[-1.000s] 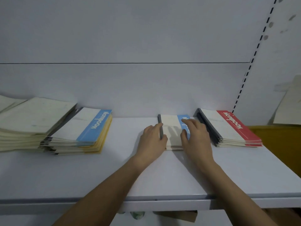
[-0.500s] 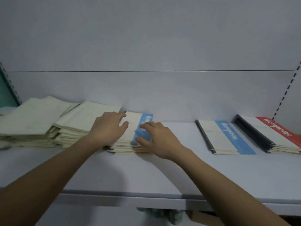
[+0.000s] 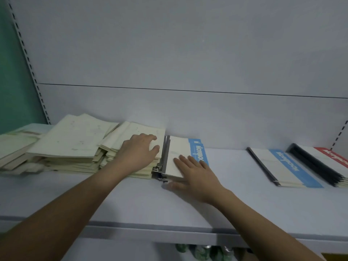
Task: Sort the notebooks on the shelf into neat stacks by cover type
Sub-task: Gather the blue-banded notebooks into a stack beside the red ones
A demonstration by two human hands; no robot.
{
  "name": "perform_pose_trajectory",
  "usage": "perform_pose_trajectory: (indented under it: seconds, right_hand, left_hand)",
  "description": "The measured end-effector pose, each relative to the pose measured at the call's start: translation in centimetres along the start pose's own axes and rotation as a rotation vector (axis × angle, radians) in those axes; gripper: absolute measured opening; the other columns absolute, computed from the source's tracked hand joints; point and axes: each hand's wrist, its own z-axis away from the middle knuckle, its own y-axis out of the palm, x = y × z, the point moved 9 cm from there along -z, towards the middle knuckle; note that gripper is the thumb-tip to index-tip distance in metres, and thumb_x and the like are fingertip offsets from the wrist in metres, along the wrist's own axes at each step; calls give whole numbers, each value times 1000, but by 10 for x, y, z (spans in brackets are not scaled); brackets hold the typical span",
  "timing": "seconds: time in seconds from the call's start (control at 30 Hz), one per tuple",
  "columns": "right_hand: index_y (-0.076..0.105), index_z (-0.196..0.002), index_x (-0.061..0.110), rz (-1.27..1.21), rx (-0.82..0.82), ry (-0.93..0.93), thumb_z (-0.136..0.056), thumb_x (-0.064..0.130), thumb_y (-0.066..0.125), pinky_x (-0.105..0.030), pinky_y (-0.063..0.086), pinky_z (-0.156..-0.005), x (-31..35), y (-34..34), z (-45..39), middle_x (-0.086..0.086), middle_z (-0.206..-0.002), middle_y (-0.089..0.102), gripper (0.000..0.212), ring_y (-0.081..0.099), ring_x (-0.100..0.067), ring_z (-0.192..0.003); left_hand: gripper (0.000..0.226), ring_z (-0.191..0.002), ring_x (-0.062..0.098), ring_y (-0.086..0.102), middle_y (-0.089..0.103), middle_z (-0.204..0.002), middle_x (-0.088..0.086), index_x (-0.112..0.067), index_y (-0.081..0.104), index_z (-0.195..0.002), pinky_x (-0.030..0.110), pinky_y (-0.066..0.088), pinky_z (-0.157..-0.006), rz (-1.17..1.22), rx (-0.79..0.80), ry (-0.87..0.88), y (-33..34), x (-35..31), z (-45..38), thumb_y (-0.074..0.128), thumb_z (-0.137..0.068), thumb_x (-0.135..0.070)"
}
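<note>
On the white shelf (image 3: 244, 204) a stack of blue-band notebooks (image 3: 180, 153) lies left of centre. My right hand (image 3: 195, 174) rests flat on its top cover, thumb at the stack's near edge. My left hand (image 3: 139, 153) lies palm down on the neighbouring pile of plain cream notebooks (image 3: 131, 134), fingers at its right edge. Further right sits a small neat stack of blue-band notebooks (image 3: 284, 166). At the far right edge lies a stack of red-band notebooks (image 3: 323, 161) with dark spines.
More loose cream notebooks (image 3: 71, 142) lie fanned and untidy at the left end of the shelf. The grey back panel (image 3: 188, 110) rises directly behind the stacks. A slotted upright (image 3: 28, 59) stands at far left. Green bottle tops (image 3: 201, 251) show below the shelf.
My view has swung left from the right-hand stacks to the left pile. Both hands left the small blue-band stack and now rest on the left stack and the cream pile.
</note>
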Motion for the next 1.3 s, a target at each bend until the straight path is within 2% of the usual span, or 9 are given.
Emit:
perform_pose_trajectory:
  seconds: [0.23,0.33,0.47,0.6,0.8,0.93,1.1,1.2,1.3]
  right_hand:
    - [49,-122,54,-481,-152,143,-101,50,30,-37,42,-92,-19,-39,9,13,-122,60,28,52,-21,-114]
    - [49,-93,52,-648,-380,141,-103,45,30,-34,45,-79,-11,-72,6,11,-87,62,22,58,-15,-87]
    - [46,-136,44,-640,-292,-47,-103,41,35,-16,39,-93,37,-77,10,22,-124,59,35,51,4,-112]
    - [19,-151,42,-361,-227,-160,-95,49,51,-28,26,-113,53,-69,5,16,-156,25,65,21,-3,-142]
    - [4,-154,27,-577,-142,219,-74,67,66,-37,28,-114,-18,-28,-14,10,-159,20,109,23,-15,-144]
    - [32,-143,19,-146,31,82,-86,67,51,-37,24,-110,-11,-2,-19,-2,-142,40,77,29,-24,-138]
    - [51,-110,22,119,-34,-12,-99,53,31,-36,42,-73,-5,-19,-7,4,-112,57,39,56,-24,-100]
    - [59,-115,30,-130,-42,55,-102,48,29,-37,45,-81,-23,-31,5,4,-110,64,38,58,-26,-98]
    - [51,-76,20,-437,-182,158,-102,47,30,-35,38,-66,-49,-51,6,1,-75,57,43,52,-22,-73]
  left_hand:
    - [29,-100,18,57,67,-110,0,-17,66,-110,36,48,-88,421,-94,19,-18,-14,-5,47,-96,-34]
    - [44,-84,22,66,69,-105,13,-8,63,-109,38,54,-79,935,249,-206,7,-21,1,45,-97,-46]
    - [50,-70,31,69,68,-82,14,-4,58,-106,41,57,-71,1631,616,-423,19,-46,20,47,-95,-52]
    - [33,-78,26,65,68,-90,13,-1,56,-124,35,54,-63,1526,439,-527,11,-21,17,49,-97,-19]
    - [37,-89,26,63,63,-118,13,-9,47,-133,37,51,-64,1461,178,-517,-8,25,2,46,-97,-3]
    - [37,-87,24,63,62,-117,13,-11,47,-133,35,51,-64,1445,130,-513,-9,34,0,44,-97,-2]
    - [35,-94,27,64,65,-114,13,-10,50,-130,37,53,-69,1412,103,-519,-6,40,0,45,-96,-2]
    - [32,-92,27,64,65,-116,14,-9,50,-127,37,53,-72,1421,94,-533,-3,40,-1,45,-96,-3]
    - [25,-83,22,62,65,-103,11,-10,50,-117,36,51,-66,1461,61,-566,-4,37,1,45,-94,-1]
